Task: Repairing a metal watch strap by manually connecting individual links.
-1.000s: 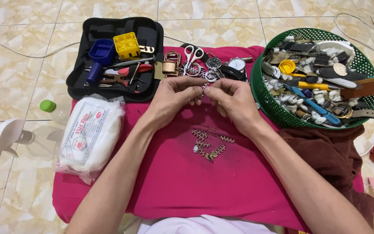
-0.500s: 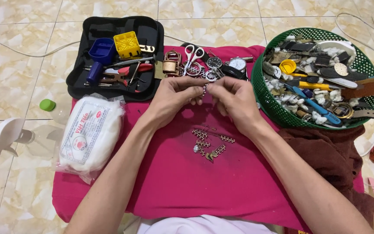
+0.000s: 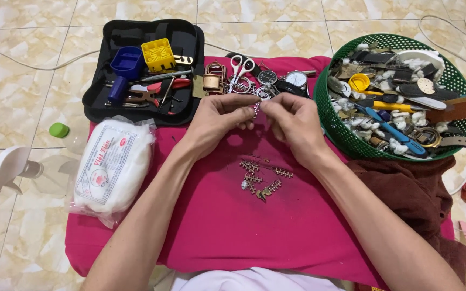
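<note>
My left hand and my right hand meet above a magenta cloth, fingertips pinched together on a short piece of beaded metal watch band. Both hands hold it between thumb and forefinger. Below the hands, a small heap of loose metal band links lies on the cloth. Beyond the fingers sit several watch faces, small scissors and a brass padlock.
An open black tool case with a blue holder, a yellow block and pliers lies at the back left. A green basket of straps and tools stands at right. A bag of cotton wool, a spray bottle and a brown cloth flank the cushion.
Both hands stay pinched on the band piece in the same place; only slight finger shifts show. Nothing else has moved.
</note>
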